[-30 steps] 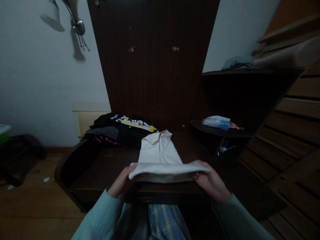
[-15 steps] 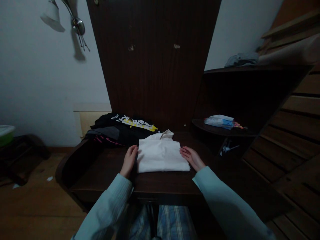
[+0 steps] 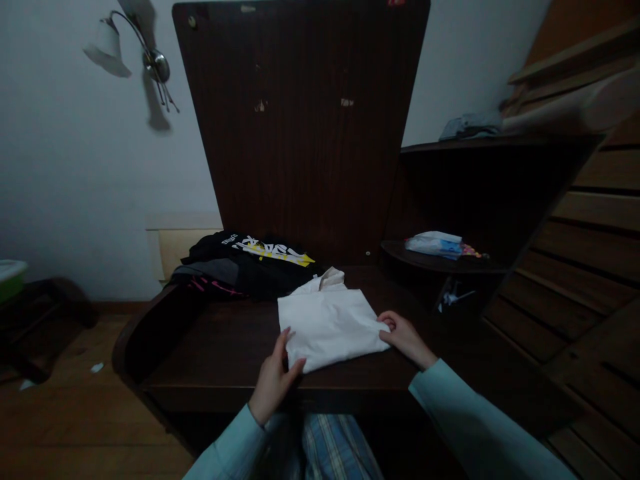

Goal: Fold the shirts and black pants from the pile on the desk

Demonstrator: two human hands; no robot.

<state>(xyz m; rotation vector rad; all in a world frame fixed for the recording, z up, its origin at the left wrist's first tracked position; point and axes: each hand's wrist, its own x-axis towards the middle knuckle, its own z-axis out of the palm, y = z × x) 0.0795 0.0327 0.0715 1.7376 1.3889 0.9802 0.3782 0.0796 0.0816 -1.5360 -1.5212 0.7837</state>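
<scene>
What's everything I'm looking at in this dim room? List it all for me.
white garment: one, white, folded, on the desk between both hands
desk: one, dark wood, centre
black clothes: one pile, black with yellow and white print, back left of the desk
upright panel: one, dark wood, behind the desk
wall lamp: one, pale shade, upper left wall
curved shelf: one, dark wood, right of the desk
plastic packet: one, white and blue, on the curved shelf
grey cloth: one, grey, high at right
wooden slats: several, brown, far right
plaid trousers: one pair, blue check, bottom centre
left hand: fingers grip the garment's near left corner
right hand: fingers pinch its right corner
</scene>
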